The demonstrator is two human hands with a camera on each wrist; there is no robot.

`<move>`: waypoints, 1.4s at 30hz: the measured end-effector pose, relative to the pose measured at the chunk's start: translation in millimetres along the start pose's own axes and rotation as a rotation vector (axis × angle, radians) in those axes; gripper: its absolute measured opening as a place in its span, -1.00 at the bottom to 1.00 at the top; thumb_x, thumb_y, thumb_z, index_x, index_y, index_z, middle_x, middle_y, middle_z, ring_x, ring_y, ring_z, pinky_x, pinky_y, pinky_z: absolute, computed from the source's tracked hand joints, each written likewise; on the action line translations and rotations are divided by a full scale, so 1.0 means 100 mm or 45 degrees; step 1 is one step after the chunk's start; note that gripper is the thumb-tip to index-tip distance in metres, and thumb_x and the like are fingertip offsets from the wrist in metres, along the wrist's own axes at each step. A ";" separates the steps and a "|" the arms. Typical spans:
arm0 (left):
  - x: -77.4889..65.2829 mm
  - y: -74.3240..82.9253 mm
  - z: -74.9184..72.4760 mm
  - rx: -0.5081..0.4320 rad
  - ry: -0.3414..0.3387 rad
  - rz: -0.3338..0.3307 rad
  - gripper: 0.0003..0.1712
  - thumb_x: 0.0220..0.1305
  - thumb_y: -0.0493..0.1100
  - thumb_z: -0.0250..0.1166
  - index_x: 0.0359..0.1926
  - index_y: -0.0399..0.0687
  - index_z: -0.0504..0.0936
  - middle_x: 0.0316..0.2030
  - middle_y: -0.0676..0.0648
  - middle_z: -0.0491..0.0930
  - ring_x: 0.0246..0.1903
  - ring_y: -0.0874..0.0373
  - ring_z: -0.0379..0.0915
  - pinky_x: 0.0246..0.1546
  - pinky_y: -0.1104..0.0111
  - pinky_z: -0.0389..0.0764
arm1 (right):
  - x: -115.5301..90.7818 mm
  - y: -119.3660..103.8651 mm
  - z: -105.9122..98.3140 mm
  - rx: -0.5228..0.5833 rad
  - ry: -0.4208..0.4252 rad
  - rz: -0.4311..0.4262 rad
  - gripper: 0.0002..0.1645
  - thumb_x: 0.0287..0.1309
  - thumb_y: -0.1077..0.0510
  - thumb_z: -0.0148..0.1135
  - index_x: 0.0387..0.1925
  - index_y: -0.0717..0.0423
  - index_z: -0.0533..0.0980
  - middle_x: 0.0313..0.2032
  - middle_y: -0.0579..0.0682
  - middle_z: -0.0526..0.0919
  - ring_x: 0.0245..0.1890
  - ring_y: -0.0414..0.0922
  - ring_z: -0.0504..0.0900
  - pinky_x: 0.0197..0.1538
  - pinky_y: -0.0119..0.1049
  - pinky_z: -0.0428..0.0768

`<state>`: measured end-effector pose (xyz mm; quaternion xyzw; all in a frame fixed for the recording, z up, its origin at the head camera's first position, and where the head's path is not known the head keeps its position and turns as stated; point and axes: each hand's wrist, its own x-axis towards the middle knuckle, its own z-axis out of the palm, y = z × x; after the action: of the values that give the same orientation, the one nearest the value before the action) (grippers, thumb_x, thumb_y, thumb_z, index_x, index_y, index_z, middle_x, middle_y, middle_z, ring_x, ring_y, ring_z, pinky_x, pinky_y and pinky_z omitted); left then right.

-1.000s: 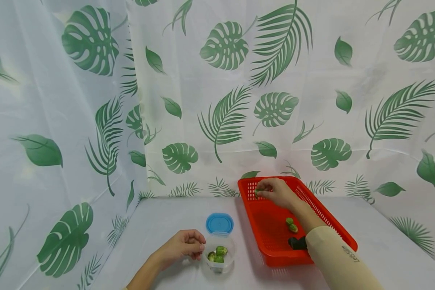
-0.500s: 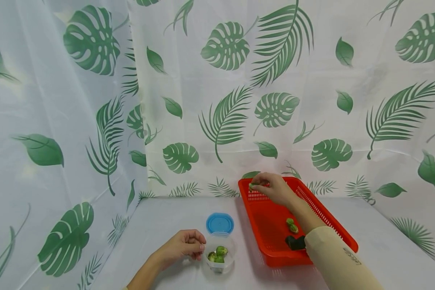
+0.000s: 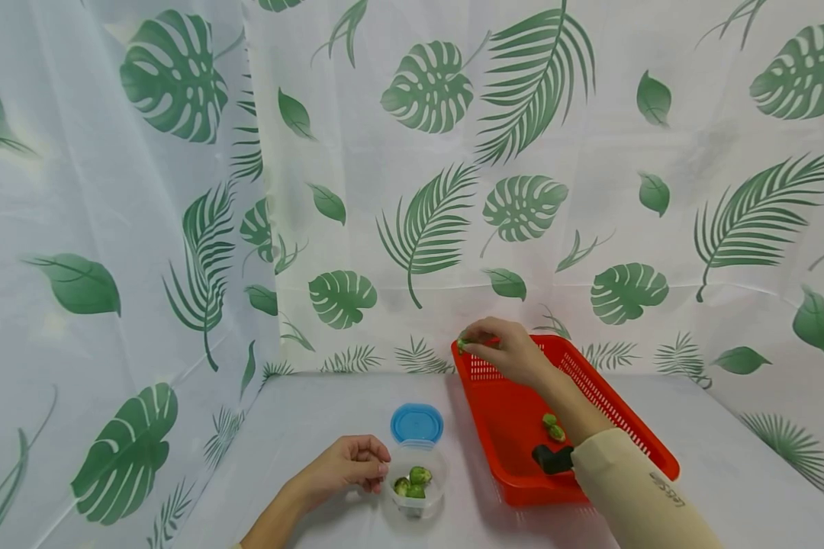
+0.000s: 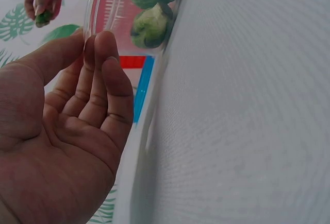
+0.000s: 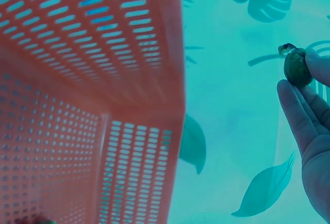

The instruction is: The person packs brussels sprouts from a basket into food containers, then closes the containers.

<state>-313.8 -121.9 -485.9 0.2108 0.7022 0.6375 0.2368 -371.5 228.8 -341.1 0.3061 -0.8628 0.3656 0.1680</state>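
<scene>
My right hand (image 3: 504, 352) pinches a Brussels sprout (image 5: 297, 68) between thumb and fingertips, above the far left corner of the red plastic basket (image 3: 504, 408). In the head view the fingers partly cover this sprout. My left hand (image 3: 349, 467) holds the left rim of a small clear plastic container (image 3: 436, 488), thumb on one side and fingers on the other, as the left wrist view shows. Inside the container lie several Brussels sprouts (image 3: 420, 476). Two more sprouts (image 3: 555, 429) sit on the basket floor, near my right forearm.
A blue lid (image 3: 416, 423) lies on the white table (image 3: 323, 404) just behind the container. A black device (image 3: 552, 460) shows at my right wrist, over the basket's near end. Leaf-printed curtains (image 3: 412, 191) hang behind and to the left.
My right hand has risen and moved left with the sprout, from inside the basket to above its far left corner. My left hand and the container have stayed still.
</scene>
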 end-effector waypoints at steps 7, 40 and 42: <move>0.00 0.00 0.00 0.000 0.000 0.005 -0.66 0.38 -0.17 0.39 0.00 -0.36 0.58 -0.40 0.00 0.70 -0.39 0.18 0.65 -0.29 0.34 0.66 | 0.01 -0.13 0.03 0.058 0.015 -0.063 -0.73 0.32 0.23 0.40 0.04 0.07 0.69 -0.08 -0.07 0.77 -0.06 -0.10 0.72 0.05 -0.40 0.67; -0.01 0.01 0.01 0.016 0.003 0.006 -0.65 0.40 -0.21 0.35 0.03 -0.40 0.56 -0.41 0.00 0.70 -0.40 0.19 0.63 -0.30 0.34 0.65 | -0.02 -0.46 0.31 0.244 0.027 -0.179 -0.75 0.34 0.22 0.38 0.03 0.04 0.68 -0.10 -0.10 0.76 -0.08 -0.15 0.73 -0.05 -0.34 0.73; -0.01 0.01 0.01 0.015 0.004 0.005 -0.67 0.40 -0.21 0.35 0.03 -0.39 0.57 -0.41 0.00 0.70 -0.39 0.18 0.63 -0.29 0.34 0.65 | -0.03 -0.48 0.33 0.258 0.026 -0.182 -0.75 0.35 0.22 0.38 0.03 0.04 0.68 -0.09 -0.10 0.75 -0.07 -0.15 0.73 -0.05 -0.34 0.73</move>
<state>-312.4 -121.3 -485.1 0.2124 0.7059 0.6342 0.2332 -340.5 179.9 -339.7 0.3785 -0.7956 0.4411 0.1708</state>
